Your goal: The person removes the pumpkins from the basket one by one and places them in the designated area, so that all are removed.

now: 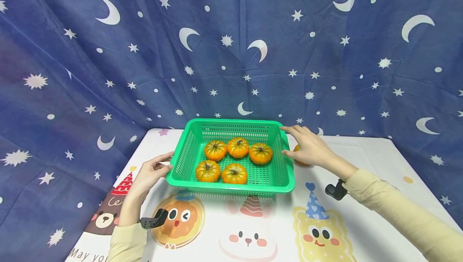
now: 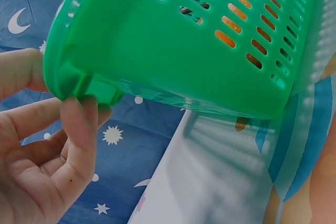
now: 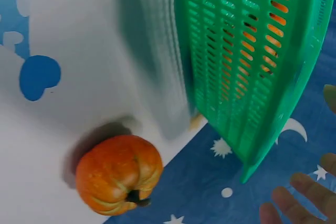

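Observation:
A green plastic basket (image 1: 231,189) with slotted walls sits in the middle of the head view. Several small orange pumpkins (image 1: 234,173) lie inside it. At its left end my left hand (image 1: 150,173) pinches the rim between thumb and fingers; the left wrist view shows the fingertips on the basket's lip (image 2: 73,85). My right hand (image 1: 309,145) is at the right end with thumb and fingers spread beside the rim. In the right wrist view its fingers (image 3: 310,198) appear apart from the basket wall (image 3: 236,61). Another pumpkin (image 3: 119,174) is outside, partly hidden behind that hand in the head view.
A white tablecloth (image 1: 365,165) with cartoon prints covers the table. Behind it hangs a dark blue curtain (image 1: 224,53) with moons and stars. Black wrist cameras (image 1: 336,189) are strapped to both forearms.

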Motion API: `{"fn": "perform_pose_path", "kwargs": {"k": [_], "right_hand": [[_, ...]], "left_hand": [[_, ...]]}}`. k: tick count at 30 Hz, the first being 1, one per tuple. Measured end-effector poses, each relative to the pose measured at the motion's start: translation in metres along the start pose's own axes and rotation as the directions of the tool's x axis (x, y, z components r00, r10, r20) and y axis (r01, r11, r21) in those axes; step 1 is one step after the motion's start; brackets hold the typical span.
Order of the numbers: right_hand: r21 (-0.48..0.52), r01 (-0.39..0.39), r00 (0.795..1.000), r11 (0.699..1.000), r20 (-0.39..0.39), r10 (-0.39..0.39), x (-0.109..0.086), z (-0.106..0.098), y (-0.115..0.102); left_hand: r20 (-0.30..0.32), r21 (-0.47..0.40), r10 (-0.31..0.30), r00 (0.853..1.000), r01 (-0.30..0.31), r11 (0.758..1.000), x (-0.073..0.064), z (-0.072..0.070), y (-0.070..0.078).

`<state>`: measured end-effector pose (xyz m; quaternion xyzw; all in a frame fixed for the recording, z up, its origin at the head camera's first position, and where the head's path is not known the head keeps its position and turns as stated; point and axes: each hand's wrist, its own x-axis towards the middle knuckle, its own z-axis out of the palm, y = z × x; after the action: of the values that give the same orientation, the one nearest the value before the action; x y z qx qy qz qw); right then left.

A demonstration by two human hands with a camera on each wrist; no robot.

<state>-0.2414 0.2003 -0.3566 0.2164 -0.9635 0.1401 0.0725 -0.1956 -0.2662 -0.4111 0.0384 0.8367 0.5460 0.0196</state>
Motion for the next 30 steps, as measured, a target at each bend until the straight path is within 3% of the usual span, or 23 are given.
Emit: {"fn": "perform_pose_path", "kwargs": {"k": [8, 21, 30], "right_hand": [[-0.024, 0.099, 0.995, 0.995, 0.022, -0.099, 0.011, 0.003, -0.011], [-0.043, 0.191, 0.978, 0.981, 0.094, -0.186, 0.031, 0.018, -0.024], [-0.026, 0.222, 0.956, 0.975, 0.203, -0.212, 0.045, 0.029, -0.030]], "left_hand": [[-0.004, 0.001, 0.010, 1.000, -0.009, 1.000, 0.002, 0.001, 0.000], [-0.002, -0.005, 0.001, 1.000, -0.001, 1.000, 0.001, 0.000, 0.000], [-0.004, 0.000, 0.008, 1.000, -0.008, 1.000, 0.000, 0.000, 0.000]]}}
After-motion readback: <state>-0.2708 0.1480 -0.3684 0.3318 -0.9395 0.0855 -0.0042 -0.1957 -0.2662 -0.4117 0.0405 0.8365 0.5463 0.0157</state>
